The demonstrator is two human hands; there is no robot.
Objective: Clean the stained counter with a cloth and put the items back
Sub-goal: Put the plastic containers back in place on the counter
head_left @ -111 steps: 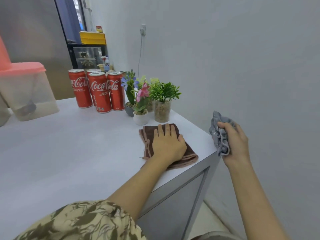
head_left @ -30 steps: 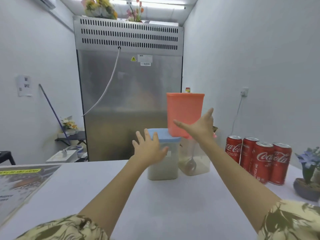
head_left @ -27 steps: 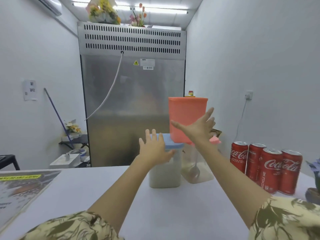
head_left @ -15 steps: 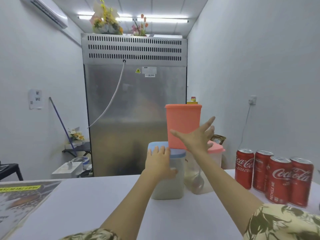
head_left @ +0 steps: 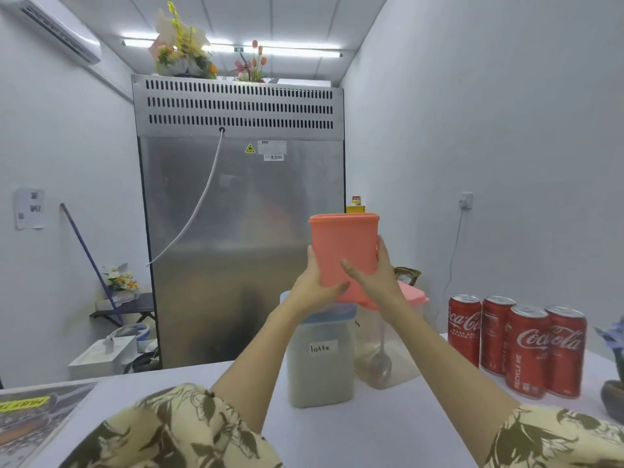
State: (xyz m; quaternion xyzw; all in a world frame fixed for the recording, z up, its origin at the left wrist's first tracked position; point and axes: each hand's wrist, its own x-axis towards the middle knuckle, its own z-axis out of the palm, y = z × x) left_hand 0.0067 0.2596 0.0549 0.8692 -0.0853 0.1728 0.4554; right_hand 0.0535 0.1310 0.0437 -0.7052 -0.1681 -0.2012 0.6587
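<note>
A: Why are both hands on that tall salmon-pink plastic container (head_left: pixel 343 244)?

B: It stood stacked on the 2 lidded tubs. The left hand (head_left: pixel 312 288) and right hand (head_left: pixel 374 275) clasp its lower sides, fingers wrapped, probably so it won't tip.

A: Where is it?

B: At chest height, above the blue-lidded jar labelled "lotte" (head_left: pixel 320 359) on the white counter (head_left: pixel 388 430). No cloth in view.

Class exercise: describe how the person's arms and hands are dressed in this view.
Both arms wear short, loose sleeves of beige cloth printed with olive-brown leaves: left sleeve, right sleeve. Forearms are bare. The left hand and right hand show no gloves, rings or watch.
</note>
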